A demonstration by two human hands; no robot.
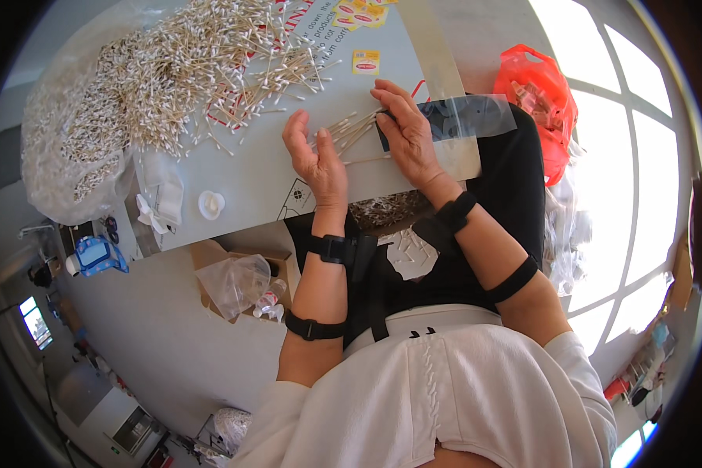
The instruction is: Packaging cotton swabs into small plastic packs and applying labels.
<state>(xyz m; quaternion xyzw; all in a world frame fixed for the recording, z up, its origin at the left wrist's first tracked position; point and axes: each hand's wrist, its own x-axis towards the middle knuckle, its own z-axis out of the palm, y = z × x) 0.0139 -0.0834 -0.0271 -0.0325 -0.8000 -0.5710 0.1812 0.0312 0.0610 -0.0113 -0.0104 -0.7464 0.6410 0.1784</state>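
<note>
A small bundle of cotton swabs (354, 134) lies on the table between my two hands, tips pointing both ways. My left hand (320, 165) stands at the bundle's left end, fingers loosely bent and the thumb apart from them, beside the swab tips. Over the bundle's right end, my right hand (410, 142) has its fingers and thumb bent around the swabs; the exact grip is partly hidden. Beneath and beside that hand lies a dark, see-through plastic bag (464, 117), reaching past the table's right edge. One loose swab lies below the bundle.
A large heap of swabs (171, 74) spills from a clear bag at the far left. Yellow-and-red labels (366, 62) lie at the back. A small white round container (210, 204) sits near the front edge. To the right hangs a red plastic bag (534, 101). Below stands a cardboard box (285, 269).
</note>
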